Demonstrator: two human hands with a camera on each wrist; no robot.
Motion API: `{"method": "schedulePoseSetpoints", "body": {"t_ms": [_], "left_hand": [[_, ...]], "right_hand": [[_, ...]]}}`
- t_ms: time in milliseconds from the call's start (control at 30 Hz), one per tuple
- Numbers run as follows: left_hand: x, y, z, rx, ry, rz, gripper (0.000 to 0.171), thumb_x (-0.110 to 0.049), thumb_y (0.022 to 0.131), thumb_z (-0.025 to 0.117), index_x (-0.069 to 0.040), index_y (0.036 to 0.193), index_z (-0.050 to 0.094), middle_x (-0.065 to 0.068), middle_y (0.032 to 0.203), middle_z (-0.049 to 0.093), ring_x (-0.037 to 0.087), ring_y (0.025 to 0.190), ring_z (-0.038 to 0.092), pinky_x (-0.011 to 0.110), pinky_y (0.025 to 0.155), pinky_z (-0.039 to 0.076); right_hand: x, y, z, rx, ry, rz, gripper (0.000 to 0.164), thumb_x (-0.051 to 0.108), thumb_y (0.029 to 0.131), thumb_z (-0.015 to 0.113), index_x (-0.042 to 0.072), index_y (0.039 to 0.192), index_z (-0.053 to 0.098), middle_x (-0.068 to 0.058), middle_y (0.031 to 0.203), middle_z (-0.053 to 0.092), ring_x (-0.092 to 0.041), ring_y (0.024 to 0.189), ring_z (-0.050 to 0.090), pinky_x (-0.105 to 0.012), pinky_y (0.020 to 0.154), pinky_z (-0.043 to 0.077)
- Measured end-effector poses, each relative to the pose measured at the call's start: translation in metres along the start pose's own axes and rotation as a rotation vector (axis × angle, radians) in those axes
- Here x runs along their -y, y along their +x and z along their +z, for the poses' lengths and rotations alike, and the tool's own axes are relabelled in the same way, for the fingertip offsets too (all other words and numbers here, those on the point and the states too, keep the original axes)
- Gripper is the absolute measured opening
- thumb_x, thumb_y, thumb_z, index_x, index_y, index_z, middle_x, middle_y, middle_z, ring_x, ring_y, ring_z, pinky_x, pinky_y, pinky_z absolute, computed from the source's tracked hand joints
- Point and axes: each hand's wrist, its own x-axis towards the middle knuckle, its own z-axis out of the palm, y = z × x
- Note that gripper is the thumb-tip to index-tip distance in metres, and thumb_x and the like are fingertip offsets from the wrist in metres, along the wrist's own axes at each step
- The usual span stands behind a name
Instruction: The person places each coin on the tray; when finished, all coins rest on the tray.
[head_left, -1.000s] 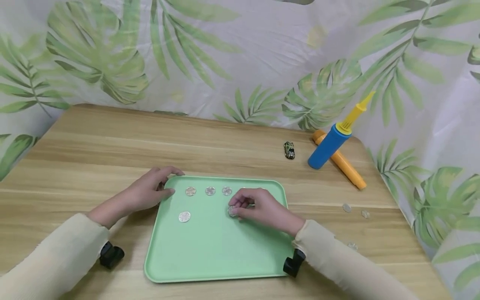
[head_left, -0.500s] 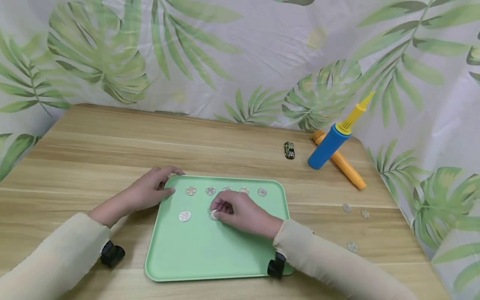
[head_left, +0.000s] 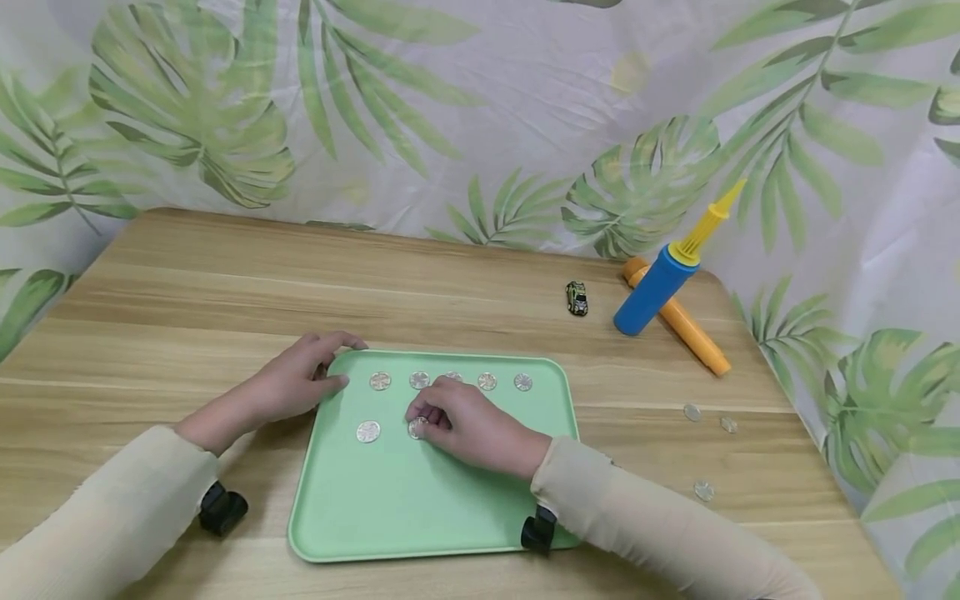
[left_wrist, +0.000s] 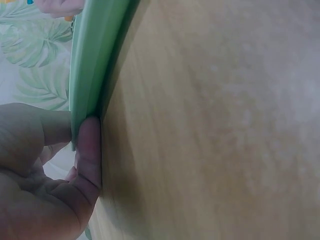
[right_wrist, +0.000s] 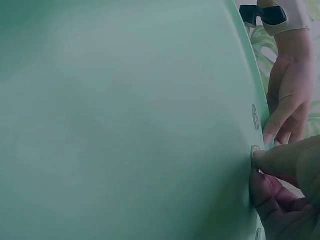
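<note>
A green tray [head_left: 420, 525] lies on the table, a row of several silver coins [head_left: 380, 381] along its far side. Another coin [head_left: 368, 431] lies closer, at the tray's left. My right hand [head_left: 480, 425] pinches a coin [head_left: 417, 428] between thumb and fingers, low over the tray floor, just right of that one; the right wrist view shows the held coin [right_wrist: 255, 154] at the fingertips, standing on or very near the tray surface. At the far left corner, my left hand [head_left: 292, 379] grips the tray's rim [left_wrist: 95, 65], fingers on both sides of it.
On the table right of the tray lie three loose coins [head_left: 703, 491]. Farther back are a toy car [head_left: 577, 298], a blue and yellow hand pump [head_left: 656, 287] and an orange tube [head_left: 693, 337] under the pump. A leaf-patterned curtain [head_left: 450, 108] hangs behind the table.
My right hand has moved left over the tray with the pinched coin, stopping near the coin at left. Coins at the far right of the row came into sight. The left hand stayed put.
</note>
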Motion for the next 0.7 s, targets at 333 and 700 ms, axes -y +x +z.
{"method": "schedulePoseSetpoints", "body": {"t_ms": [333, 700], "left_hand": [[-0.001, 0.000, 0.000, 0.005, 0.007, -0.022, 0.042, -0.004, 0.100, 0.064, -0.006, 0.142, 0.055, 0.016, 0.100, 0.049, 0.024, 0.088, 0.044, 0.034, 0.070, 0.040], [-0.001, 0.000, 0.001, 0.003, 0.008, -0.022, 0.043, -0.004, 0.100, 0.064, -0.006, 0.142, 0.055, 0.016, 0.101, 0.049, 0.024, 0.087, 0.044, 0.034, 0.070, 0.040]], "right_hand": [[-0.001, -0.001, 0.000, 0.006, -0.010, -0.012, 0.011, 0.012, 0.101, 0.070, 0.009, 0.111, 0.074, -0.002, 0.104, 0.068, -0.008, 0.095, 0.058, -0.017, 0.086, 0.051], [-0.004, -0.020, -0.016, 0.067, 0.020, 0.009, 0.022, 0.018, 0.103, 0.067, 0.009, 0.123, 0.070, 0.000, 0.114, 0.069, -0.008, 0.103, 0.062, -0.028, 0.117, 0.045]]}}
